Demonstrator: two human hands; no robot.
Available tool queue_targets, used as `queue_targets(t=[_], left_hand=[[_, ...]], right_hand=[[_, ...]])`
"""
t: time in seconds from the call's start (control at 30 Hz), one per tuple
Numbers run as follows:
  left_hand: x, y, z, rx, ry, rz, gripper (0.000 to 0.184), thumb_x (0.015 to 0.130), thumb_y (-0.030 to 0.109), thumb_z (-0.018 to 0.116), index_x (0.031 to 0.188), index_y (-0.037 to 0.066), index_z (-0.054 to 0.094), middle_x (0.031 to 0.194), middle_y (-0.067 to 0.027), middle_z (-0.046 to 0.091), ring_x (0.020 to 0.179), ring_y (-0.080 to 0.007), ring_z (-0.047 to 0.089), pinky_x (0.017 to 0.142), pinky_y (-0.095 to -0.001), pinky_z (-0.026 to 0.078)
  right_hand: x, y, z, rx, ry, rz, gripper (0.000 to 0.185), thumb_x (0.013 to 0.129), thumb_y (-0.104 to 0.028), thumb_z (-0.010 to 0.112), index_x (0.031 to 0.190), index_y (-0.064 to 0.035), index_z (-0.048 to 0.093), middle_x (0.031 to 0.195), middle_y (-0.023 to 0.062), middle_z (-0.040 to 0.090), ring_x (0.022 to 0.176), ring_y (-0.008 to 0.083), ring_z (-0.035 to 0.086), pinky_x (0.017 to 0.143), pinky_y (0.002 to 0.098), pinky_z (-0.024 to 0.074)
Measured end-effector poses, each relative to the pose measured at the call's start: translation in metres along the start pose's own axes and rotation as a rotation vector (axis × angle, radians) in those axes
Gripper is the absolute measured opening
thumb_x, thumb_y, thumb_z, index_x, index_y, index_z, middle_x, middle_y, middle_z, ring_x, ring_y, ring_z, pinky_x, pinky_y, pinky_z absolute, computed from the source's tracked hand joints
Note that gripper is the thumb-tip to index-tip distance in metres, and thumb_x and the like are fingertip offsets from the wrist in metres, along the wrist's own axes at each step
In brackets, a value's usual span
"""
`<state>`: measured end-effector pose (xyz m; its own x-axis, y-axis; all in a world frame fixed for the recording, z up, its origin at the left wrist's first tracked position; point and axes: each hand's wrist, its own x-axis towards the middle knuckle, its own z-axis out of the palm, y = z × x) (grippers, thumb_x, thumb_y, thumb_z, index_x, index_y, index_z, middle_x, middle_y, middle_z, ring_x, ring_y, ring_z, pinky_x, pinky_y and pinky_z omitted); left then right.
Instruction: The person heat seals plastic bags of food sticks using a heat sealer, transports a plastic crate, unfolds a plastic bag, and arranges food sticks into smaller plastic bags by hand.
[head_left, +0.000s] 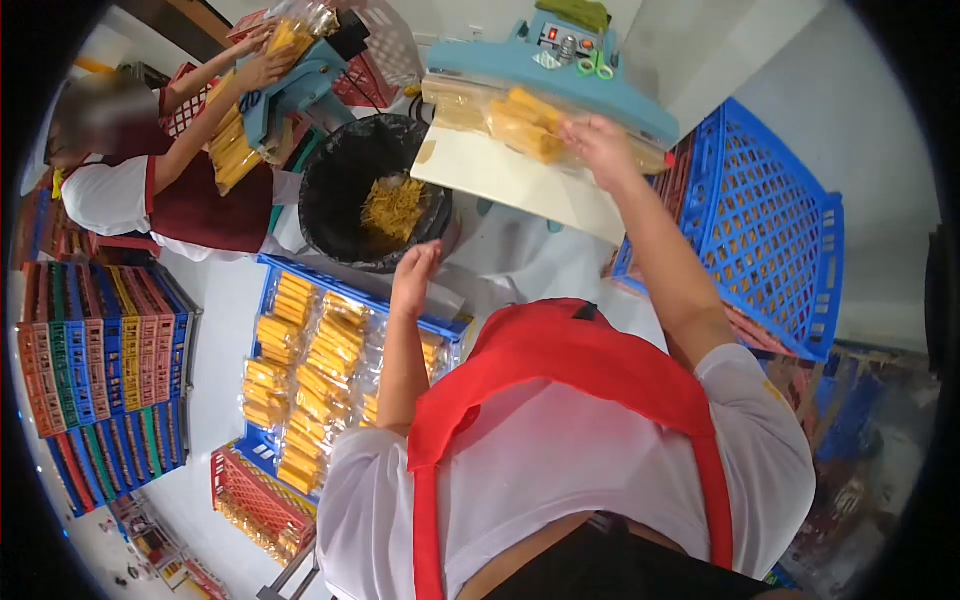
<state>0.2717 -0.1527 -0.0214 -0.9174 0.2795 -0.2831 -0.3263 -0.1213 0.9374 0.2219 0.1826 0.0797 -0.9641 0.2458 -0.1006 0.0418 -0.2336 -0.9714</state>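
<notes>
My right hand (598, 150) grips the end of a clear plastic bag of yellow sticks (528, 125). The bag lies on the cream-coloured shelf (500, 178) of a light-blue bag sealer (560, 70), along its sealing bar. Lower and to the left, my left hand (415, 268) is closed with its fingers curled, beside the rim of a black-lined bin (325, 190); whether anything is inside it is hidden. Below that hand, a blue crate (262, 440) holds several rows of bagged yellow sticks (325, 360).
Loose broken sticks (393, 207) lie in the bin. At the left, a co-worker (215, 190) handles bags at another sealer (290, 95). Stacked crates (110, 350) stand at far left, a red crate (270, 490) below. A blue crate (770, 220) is on the right. Green scissors (595, 65) rest on my sealer.
</notes>
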Motion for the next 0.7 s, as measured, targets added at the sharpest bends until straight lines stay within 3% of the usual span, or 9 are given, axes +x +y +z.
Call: queue_targets(t=[0.1,0.17,0.23,0.27,0.33,0.53,0.57,0.7], left_hand=[[0.052,0.058,0.030,0.119,-0.148,0.055,0.036,0.081,0.018,0.054,0.110,0.000,0.048,0.105,-0.0051,0.051,0.095,-0.0134,0.048,0.084,-0.0261,0.035],[0.085,0.086,0.052,0.111,-0.237,0.290,0.059,0.076,0.019,0.060,0.125,0.002,0.033,0.121,-0.0115,0.041,0.110,-0.0215,0.041,0.094,-0.0310,0.029],[0.105,0.112,0.075,0.010,-0.291,0.347,0.083,0.070,0.022,0.065,0.133,0.006,0.013,0.127,-0.0154,0.033,0.116,-0.0267,0.034,0.096,-0.0335,0.026],[0.110,0.120,0.086,0.000,-0.280,0.354,0.083,0.070,0.022,0.065,0.133,0.006,0.013,0.127,-0.0154,0.033,0.116,-0.0267,0.034,0.096,-0.0335,0.026],[0.117,0.135,0.106,-0.376,-0.486,0.346,0.097,0.065,0.025,0.069,0.134,0.012,0.003,0.127,-0.0164,0.033,0.118,-0.0291,0.033,0.097,-0.0358,0.026],[0.099,0.150,0.145,-0.660,-0.645,0.309,0.104,0.061,0.025,0.072,0.134,0.019,-0.001,0.128,-0.0155,0.031,0.118,-0.0294,0.032,0.098,-0.0383,0.026],[0.092,0.149,0.148,-0.673,-0.620,0.258,0.104,0.060,0.017,0.073,0.134,0.016,0.001,0.129,-0.0145,0.031,0.118,-0.0278,0.032,0.098,-0.0369,0.026],[0.089,0.168,0.154,-0.416,-0.474,0.439,0.101,0.056,0.004,0.070,0.134,0.010,0.006,0.126,-0.0129,0.034,0.116,-0.0257,0.034,0.097,-0.0353,0.026]], right_hand=[[0.008,-0.088,0.029,-0.006,-0.194,0.027,0.019,0.077,-0.014,0.058,0.088,0.0015,0.053,0.085,0.0095,0.057,0.073,0.0144,0.055,0.066,0.0258,0.0452],[0.011,-0.125,0.035,-0.057,-0.267,0.036,0.020,0.078,-0.014,0.058,0.088,0.0019,0.052,0.087,0.0112,0.058,0.075,0.0145,0.056,0.067,0.0253,0.0462],[0.008,-0.152,0.035,0.050,-0.441,0.051,0.015,0.079,-0.012,0.055,0.087,0.0008,0.053,0.093,0.0146,0.057,0.078,0.0154,0.057,0.067,0.0242,0.0476],[0.006,-0.160,0.034,0.039,-0.453,0.053,0.015,0.079,-0.012,0.055,0.087,0.0008,0.053,0.093,0.0146,0.057,0.078,0.0154,0.057,0.067,0.0242,0.0476],[0.006,-0.175,0.032,0.164,-0.540,0.061,0.012,0.080,-0.010,0.053,0.086,0.0001,0.053,0.096,0.0175,0.057,0.080,0.0166,0.058,0.066,0.0246,0.0484],[0.011,-0.192,0.007,0.241,-0.594,-0.021,0.012,0.081,-0.010,0.052,0.086,-0.0001,0.054,0.099,0.0205,0.055,0.082,0.0169,0.058,0.067,0.0244,0.0492],[0.011,-0.193,0.004,0.250,-0.595,-0.018,0.012,0.081,-0.010,0.052,0.086,-0.0001,0.054,0.099,0.0205,0.055,0.082,0.0169,0.058,0.067,0.0244,0.0492],[0.007,-0.204,-0.004,0.226,-0.752,-0.134,0.015,0.083,-0.011,0.048,0.091,0.0005,0.054,0.100,0.0214,0.055,0.084,0.0209,0.058,0.072,0.0290,0.0477]])
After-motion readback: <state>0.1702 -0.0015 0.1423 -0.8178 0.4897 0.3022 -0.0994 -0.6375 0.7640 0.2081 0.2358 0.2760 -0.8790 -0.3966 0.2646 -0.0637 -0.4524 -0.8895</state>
